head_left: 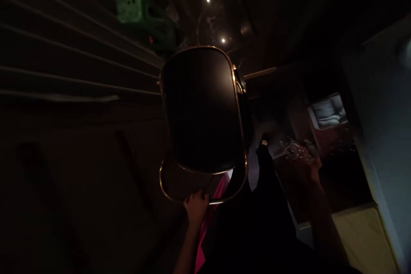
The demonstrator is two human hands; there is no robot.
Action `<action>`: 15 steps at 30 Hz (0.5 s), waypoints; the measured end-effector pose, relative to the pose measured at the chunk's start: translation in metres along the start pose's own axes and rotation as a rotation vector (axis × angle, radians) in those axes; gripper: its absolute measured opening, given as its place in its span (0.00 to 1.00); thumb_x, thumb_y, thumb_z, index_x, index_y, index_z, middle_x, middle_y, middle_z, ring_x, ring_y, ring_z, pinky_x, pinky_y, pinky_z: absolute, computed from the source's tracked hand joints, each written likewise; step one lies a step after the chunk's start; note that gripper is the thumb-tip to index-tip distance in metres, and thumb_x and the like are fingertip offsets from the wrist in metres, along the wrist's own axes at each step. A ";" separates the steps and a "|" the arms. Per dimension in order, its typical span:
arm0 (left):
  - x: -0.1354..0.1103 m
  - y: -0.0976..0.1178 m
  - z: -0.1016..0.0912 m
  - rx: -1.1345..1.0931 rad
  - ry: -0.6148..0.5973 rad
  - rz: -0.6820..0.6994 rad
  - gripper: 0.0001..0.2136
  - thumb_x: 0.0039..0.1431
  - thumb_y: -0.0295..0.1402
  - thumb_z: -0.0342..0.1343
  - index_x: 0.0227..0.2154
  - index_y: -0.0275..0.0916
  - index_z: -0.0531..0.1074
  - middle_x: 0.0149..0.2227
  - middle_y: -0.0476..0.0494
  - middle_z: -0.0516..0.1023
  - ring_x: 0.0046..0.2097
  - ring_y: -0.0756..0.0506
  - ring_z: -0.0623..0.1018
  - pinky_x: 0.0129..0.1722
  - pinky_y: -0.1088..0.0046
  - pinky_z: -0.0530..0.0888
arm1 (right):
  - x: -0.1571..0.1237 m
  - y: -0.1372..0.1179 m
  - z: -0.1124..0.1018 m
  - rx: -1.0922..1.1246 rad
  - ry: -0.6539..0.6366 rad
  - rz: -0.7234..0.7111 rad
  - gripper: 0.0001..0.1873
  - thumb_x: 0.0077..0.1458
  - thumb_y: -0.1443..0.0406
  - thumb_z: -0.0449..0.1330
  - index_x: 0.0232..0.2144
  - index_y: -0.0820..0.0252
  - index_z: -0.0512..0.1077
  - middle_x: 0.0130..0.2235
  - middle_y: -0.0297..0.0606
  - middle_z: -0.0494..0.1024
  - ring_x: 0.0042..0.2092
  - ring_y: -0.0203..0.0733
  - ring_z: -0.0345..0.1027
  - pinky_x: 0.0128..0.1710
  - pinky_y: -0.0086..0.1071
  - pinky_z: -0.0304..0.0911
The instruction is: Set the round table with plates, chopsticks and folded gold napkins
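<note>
My left hand (196, 205) is closed around the lower bar of a gold metal loop. The loop joins a black, round-cornered panel with a gold rim (204, 111); I cannot tell what kind of furniture or tray it is. Over on the right, my right hand (313, 169) is dim and blurred. A clear, glinting thing (297, 150), perhaps glass or crumpled plastic, shows at its fingers, which seem closed on it. My dark-clothed legs (266, 205) stand between both arms, with bright pink cloth (199, 252) beside my left forearm.
The room is very dark. A green object (146, 19) with a pale end lies beyond the panel, near a glossy surface with light spots (221, 17). At right are an open box with pale contents (329, 111), a yellowish surface (362, 235) and a grey wall (385, 137).
</note>
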State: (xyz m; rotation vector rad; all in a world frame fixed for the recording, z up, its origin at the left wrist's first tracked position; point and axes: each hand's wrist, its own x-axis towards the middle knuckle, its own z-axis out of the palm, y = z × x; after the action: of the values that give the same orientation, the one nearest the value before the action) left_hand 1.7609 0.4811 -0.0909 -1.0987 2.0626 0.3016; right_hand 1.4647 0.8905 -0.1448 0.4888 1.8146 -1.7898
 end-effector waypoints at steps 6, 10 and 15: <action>0.011 0.071 -0.030 -0.975 -0.185 0.430 0.31 0.57 0.40 0.74 0.63 0.41 0.78 0.66 0.31 0.80 0.67 0.33 0.79 0.68 0.53 0.75 | -0.043 -0.040 0.145 0.487 -0.445 0.327 0.50 0.45 0.22 0.65 0.59 0.41 0.81 0.68 0.50 0.80 0.70 0.74 0.74 0.67 0.78 0.66; 0.019 0.123 -0.038 -1.530 -0.425 0.634 0.55 0.42 0.49 0.86 0.73 0.45 0.68 0.69 0.31 0.78 0.69 0.31 0.79 0.70 0.49 0.76 | -0.058 -0.049 0.210 0.435 -0.615 0.385 0.47 0.44 0.26 0.74 0.55 0.45 0.81 0.62 0.49 0.84 0.73 0.69 0.70 0.68 0.70 0.70; 0.034 0.138 -0.034 -1.830 -0.348 0.459 0.56 0.33 0.54 0.88 0.65 0.42 0.72 0.64 0.31 0.81 0.65 0.29 0.81 0.69 0.48 0.76 | -0.064 -0.051 0.249 0.352 -0.680 0.368 0.53 0.38 0.23 0.73 0.55 0.48 0.83 0.64 0.50 0.84 0.71 0.70 0.73 0.64 0.61 0.76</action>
State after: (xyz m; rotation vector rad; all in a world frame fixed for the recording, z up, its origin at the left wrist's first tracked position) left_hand 1.6231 0.5263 -0.1114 -1.1776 1.2714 2.6676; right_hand 1.5149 0.6480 -0.0587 0.2655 0.8937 -1.7280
